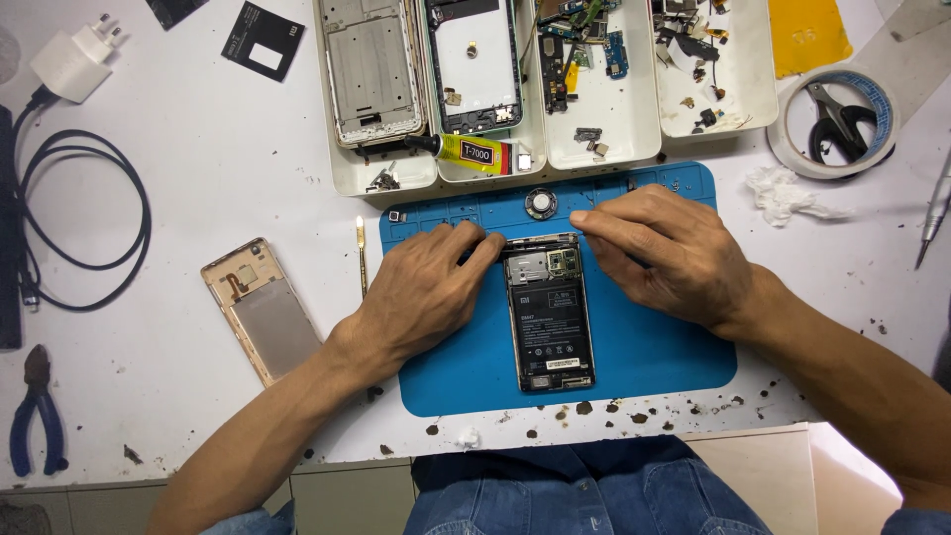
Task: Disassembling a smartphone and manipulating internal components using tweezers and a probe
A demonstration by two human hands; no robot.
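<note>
An opened phone [548,317] lies face down on a blue work mat [654,347], its black battery and circuit board exposed. My left hand [421,287] rests on the mat at the phone's upper left, its fingertips touching the top left corner. At the upper right sits my right hand [669,248], fingers pressing on the phone's top right corner. Whether either hand pinches a small part is hidden by the fingers. A gold back cover [260,307] lies on the white table to the left of the mat.
White trays [634,119] with phone frames, small parts and a yellow glue tube [466,152] stand behind the mat. A tape roll [837,124] holding scissors is at right, blue pliers [35,411] and a charger with cable [74,59] at left, a thin pry tool [362,256] beside the mat.
</note>
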